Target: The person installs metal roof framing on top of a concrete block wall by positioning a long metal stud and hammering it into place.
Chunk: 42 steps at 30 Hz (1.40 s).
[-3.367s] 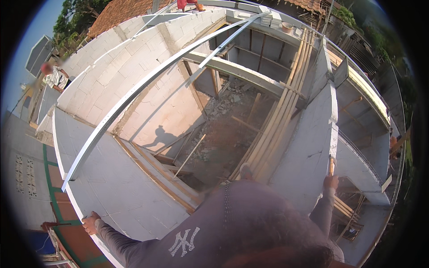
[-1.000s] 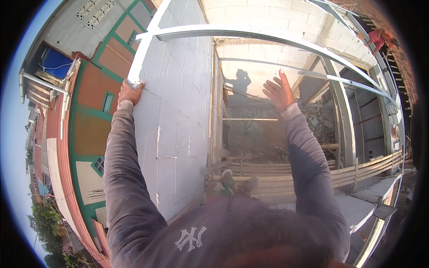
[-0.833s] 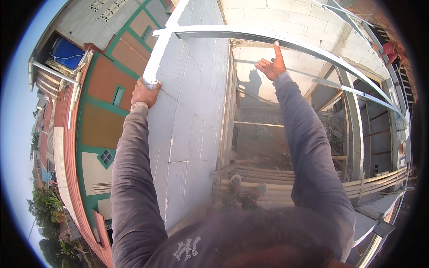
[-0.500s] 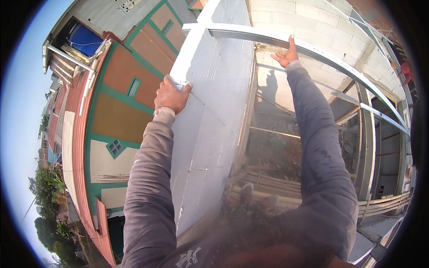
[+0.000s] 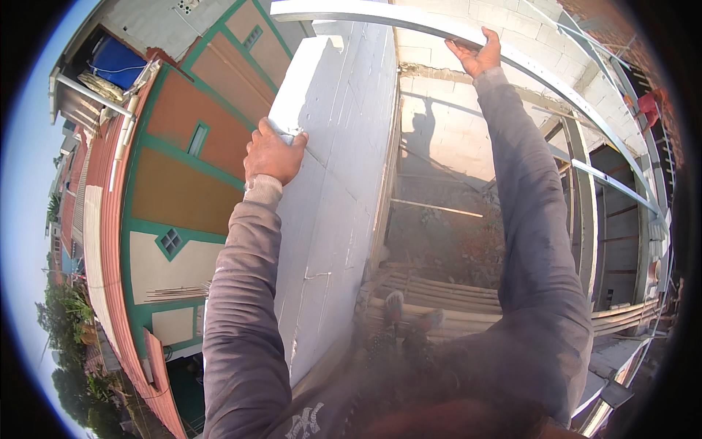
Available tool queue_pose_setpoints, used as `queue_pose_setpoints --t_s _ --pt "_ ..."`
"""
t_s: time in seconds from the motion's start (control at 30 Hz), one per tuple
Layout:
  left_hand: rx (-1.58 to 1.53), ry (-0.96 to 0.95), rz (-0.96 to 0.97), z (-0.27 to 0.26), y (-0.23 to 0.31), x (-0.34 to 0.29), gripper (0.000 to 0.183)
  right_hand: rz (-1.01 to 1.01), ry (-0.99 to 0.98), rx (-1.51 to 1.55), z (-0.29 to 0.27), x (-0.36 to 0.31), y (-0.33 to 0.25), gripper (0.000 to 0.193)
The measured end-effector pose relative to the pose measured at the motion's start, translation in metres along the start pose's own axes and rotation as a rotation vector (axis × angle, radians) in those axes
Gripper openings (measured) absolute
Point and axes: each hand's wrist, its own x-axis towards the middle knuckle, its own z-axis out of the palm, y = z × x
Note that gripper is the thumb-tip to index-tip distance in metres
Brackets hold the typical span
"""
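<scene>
My left hand is closed over the top edge of a tall grey-white block wall, thumb on the inner face. Whether anything small lies under the palm is hidden. Farther off and to the right, my right hand is raised palm-up against the underside of a long light metal beam, its fingers spread and thumb pointing up. The beam bends across the upper view. Its left end lies past the wall top, near a notch in the blocks.
Bamboo poles lie beneath my feet, with ground far below. A pale block wall stands at the far side. Another thin metal bar meets the beam at the right. Left of the wall is a green-trimmed house beside a red corrugated roof.
The beam's left end has shifted out of the wall notch, away and to the left. My right hand has moved farther off along with it; my left hand keeps its grip on the wall.
</scene>
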Motion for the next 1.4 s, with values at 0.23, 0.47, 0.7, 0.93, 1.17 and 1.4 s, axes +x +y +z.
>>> queue_pose_setpoints --t_s 0.23,0.47,0.7,0.93,1.17,1.4 --pt "-0.296 0.110 0.106 0.018 -0.025 0.022 0.078 -0.185 -0.231 0.097 0.025 -0.154 -0.018 0.061" --pt "-0.269 0.204 0.615 0.077 -0.130 0.127 0.050 -0.217 -0.230 0.135 0.004 -0.310 -0.021 0.051" --pt "-1.010 0.077 0.409 0.065 -0.072 0.093 0.049 -0.261 -0.221 0.163 -0.031 -0.423 -0.021 0.062" --pt "-0.978 0.194 0.456 0.021 -0.035 0.031 0.044 -0.178 -0.111 0.178 -0.068 -0.490 -0.005 0.063" --pt "-1.147 -0.734 0.768 -0.027 0.001 -0.049 0.072 -0.173 -0.190 0.227 -0.083 -0.535 -0.010 0.066" --pt "-0.795 -1.660 0.909 -0.085 -0.006 -0.135 0.074 -0.267 -0.265 0.196 -0.064 -0.575 -0.051 0.065"
